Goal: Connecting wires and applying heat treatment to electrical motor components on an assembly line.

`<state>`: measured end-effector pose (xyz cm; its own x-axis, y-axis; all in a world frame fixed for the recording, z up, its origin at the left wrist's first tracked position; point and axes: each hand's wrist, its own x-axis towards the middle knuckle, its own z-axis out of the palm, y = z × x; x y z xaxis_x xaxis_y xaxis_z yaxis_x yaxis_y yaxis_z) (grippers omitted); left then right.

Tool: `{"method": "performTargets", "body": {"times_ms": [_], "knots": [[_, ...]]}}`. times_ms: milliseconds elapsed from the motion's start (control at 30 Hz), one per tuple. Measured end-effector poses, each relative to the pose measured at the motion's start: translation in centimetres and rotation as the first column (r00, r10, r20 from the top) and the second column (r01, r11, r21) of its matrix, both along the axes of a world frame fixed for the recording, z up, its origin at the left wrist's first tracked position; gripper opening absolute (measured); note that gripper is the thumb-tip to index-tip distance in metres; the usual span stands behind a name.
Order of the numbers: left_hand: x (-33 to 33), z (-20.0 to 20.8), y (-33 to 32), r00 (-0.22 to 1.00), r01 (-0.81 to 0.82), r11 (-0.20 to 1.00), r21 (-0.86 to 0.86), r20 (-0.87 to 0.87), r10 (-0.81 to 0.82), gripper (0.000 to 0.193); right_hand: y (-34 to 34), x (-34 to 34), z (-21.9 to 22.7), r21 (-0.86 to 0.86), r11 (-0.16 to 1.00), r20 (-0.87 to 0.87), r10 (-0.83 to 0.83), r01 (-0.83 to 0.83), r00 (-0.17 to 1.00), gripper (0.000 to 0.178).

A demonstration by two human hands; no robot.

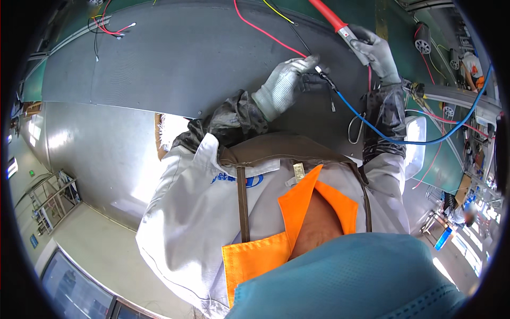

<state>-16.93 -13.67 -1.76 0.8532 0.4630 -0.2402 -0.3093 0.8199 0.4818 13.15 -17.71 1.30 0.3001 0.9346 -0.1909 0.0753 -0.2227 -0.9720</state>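
My left hand (284, 87), in a whitish knit glove with dark fingertips, is closed with its fingertips on a thin red wire (265, 34). Just beside those fingertips is a small white connector end (318, 69). It meets the black end (329, 83) of a blue cable (366, 122), which curves away to the right. My right hand (378, 56), gloved alike, is wrapped around the grey part of a red-and-grey wand-like tool (330, 16). The tool slants up and left, and its far end is out of view. A red wire (370, 77) hangs below that hand.
Under my hands lies a dark grey work surface (175, 58). Loose wires with terminals (109, 32) rest at its far left. A metal hook-like loop (355, 129) is near my right forearm. Dark cylindrical parts (422, 40) with wires stand on the right. Another person (472, 69) is at the far right.
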Motion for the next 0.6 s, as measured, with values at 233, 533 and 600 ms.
{"method": "performTargets", "body": {"times_ms": [233,533,600], "knots": [[0.2,0.5,0.0,0.999,0.037,0.999,-0.028,-0.031,-0.037,0.029,1.8,-3.2,-1.3,-0.254,0.960,0.453,0.008,0.121,0.891,0.035],[-0.1,-0.7,0.0,0.995,0.088,0.989,0.116,-0.057,-0.082,0.047,-15.4,-2.8,0.2,0.127,0.931,0.871,-0.269,0.341,0.411,0.036],[0.2,-1.9,0.2,0.992,0.119,0.987,0.107,-0.057,-0.114,0.048,-17.7,-3.3,0.5,-0.129,0.810,0.899,-0.149,0.573,0.412,0.038]]}}
